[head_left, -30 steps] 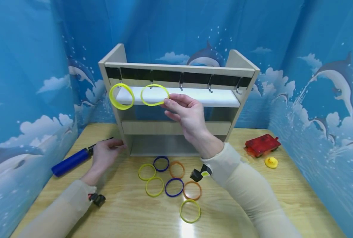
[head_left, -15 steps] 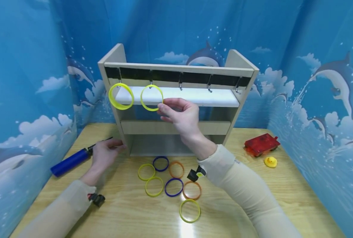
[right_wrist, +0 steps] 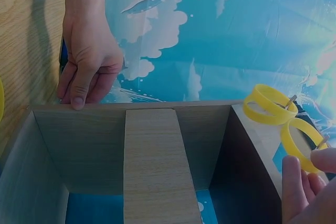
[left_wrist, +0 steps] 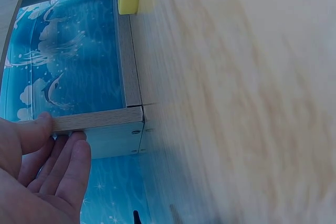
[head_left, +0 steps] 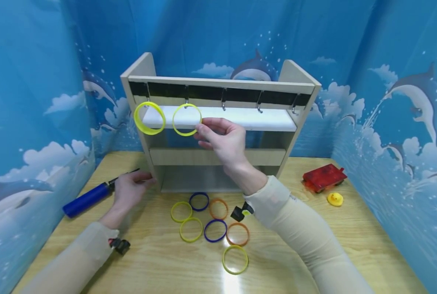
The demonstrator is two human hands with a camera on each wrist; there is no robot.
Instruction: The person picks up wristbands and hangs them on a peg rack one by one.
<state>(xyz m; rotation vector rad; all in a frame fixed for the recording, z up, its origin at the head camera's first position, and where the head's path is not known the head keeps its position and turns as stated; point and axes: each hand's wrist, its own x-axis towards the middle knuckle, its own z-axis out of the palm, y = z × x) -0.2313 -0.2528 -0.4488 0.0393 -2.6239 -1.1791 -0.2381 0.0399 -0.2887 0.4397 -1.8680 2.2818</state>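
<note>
A yellow ring (right_wrist: 288,144) stands upright at the second hook (head_left: 187,98) from the left of a wooden rack (head_left: 189,157). The right hand (head_left: 223,139) pinches its side between thumb and fingers, probably leaving the top free. Another yellow ring (head_left: 150,131) hangs alongside. The left hand (head_left: 130,191) grips the rack's left side, seemingly steadying it; seven loose rings (head_left: 215,241) lie on the table (head_left: 166,265).

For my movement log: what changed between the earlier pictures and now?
The right hand shifted slightly left, and the yellow ring it pinches went from flattened to rounder at the second hook from the left. The left hand at the shelf and the table rings stayed put.
</note>
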